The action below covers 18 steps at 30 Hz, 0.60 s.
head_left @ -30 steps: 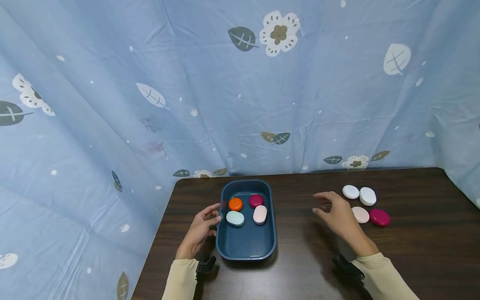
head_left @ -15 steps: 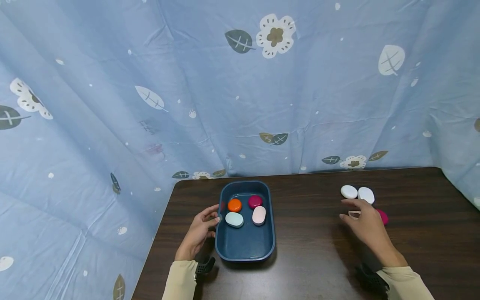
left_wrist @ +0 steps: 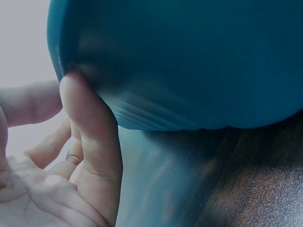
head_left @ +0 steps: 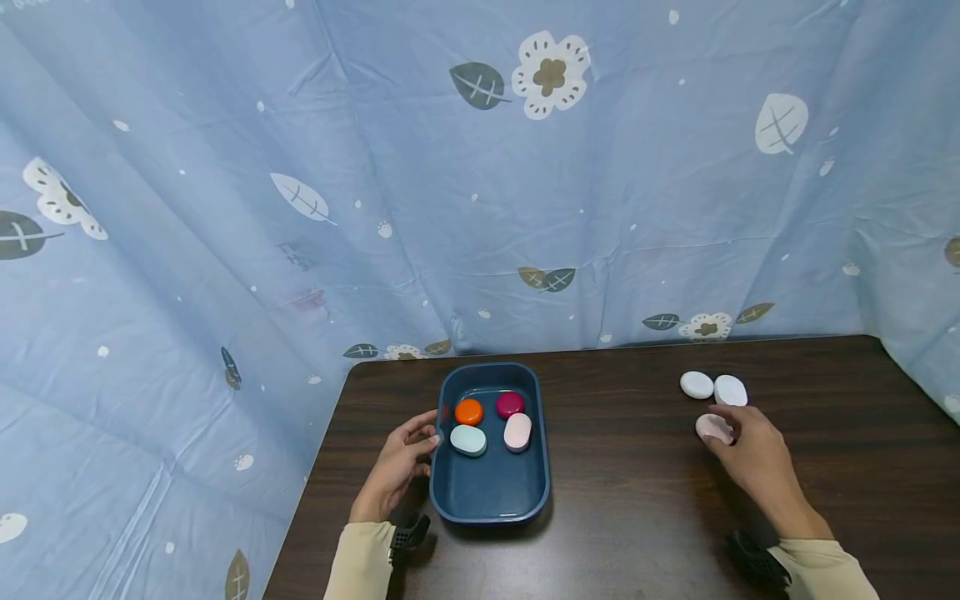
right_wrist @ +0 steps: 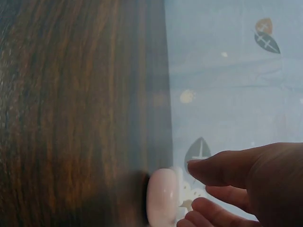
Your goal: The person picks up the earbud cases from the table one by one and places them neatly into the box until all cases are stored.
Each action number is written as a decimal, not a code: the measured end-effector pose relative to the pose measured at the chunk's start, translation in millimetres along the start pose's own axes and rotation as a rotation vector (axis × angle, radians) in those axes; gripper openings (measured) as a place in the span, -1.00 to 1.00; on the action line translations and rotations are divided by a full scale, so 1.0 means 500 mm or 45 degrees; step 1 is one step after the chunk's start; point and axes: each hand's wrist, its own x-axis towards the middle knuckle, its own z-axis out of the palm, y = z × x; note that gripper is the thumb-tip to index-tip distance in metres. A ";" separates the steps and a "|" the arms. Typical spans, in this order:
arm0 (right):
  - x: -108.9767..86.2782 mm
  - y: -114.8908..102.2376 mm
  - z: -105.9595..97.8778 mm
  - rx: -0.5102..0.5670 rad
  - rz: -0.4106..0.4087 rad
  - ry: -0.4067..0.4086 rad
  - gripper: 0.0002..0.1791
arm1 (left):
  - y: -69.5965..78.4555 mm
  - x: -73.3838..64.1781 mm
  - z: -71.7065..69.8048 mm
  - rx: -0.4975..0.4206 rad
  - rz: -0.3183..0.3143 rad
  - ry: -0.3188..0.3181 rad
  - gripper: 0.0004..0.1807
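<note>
My left hand (head_left: 396,462) holds the left side of a blue tray (head_left: 491,500), its fingertips at the rim. In the left wrist view a fingertip (left_wrist: 73,87) overlaps the edge of the tray (left_wrist: 199,61). Inside lie smooth, rounded pieces: orange (head_left: 468,412), magenta (head_left: 510,404), pale mint (head_left: 468,440) and pale pink (head_left: 517,432). To the right, my right hand (head_left: 761,462) spreads thumb and fingers over another pale pink piece (head_left: 712,428) on the table. In the right wrist view this pink piece (right_wrist: 162,196) lies just beside the fingers, not between them.
Two white rounded pieces, one oval (head_left: 697,385) and one squarish (head_left: 731,390), lie just behind the right hand. The dark wooden table (head_left: 615,483) ends at a blue patterned curtain (head_left: 420,167) along its back edge.
My right hand has moved right, reaching the loose pieces and lowering over the pink one. It now hides the magenta piece beside it. The left hand and tray have stayed in place.
</note>
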 end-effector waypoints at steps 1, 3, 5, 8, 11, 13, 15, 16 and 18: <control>0.000 0.001 0.001 -0.007 0.010 -0.013 -0.52 | 0.000 0.000 0.000 0.000 0.001 0.000 -0.49; 0.001 0.003 0.004 -0.018 0.031 -0.038 -0.50 | 0.000 0.000 0.001 -0.013 -0.008 0.004 -0.49; 0.004 0.005 0.006 -0.028 0.047 -0.062 -0.48 | 0.000 -0.001 0.001 -0.007 0.000 -0.001 -0.49; 0.009 0.008 0.010 -0.053 0.036 -0.087 -0.48 | 0.001 -0.001 0.002 -0.005 0.001 -0.005 -0.49; 0.010 0.014 0.011 -0.083 0.007 -0.100 -0.51 | 0.002 0.000 0.004 -0.003 0.000 -0.008 -0.49; 0.011 0.017 0.012 -0.102 -0.014 -0.099 -0.52 | 0.002 0.000 0.005 0.000 -0.004 -0.007 -0.49; 0.012 0.018 0.014 -0.112 -0.026 -0.099 -0.53 | 0.002 0.001 0.004 0.005 -0.010 -0.001 -0.49; 0.012 0.018 0.014 -0.115 -0.028 -0.103 -0.53 | 0.003 0.001 0.004 0.005 -0.014 0.004 -0.49; 0.014 0.019 0.017 -0.122 -0.029 -0.102 -0.53 | 0.003 0.000 0.003 0.007 -0.021 0.011 -0.49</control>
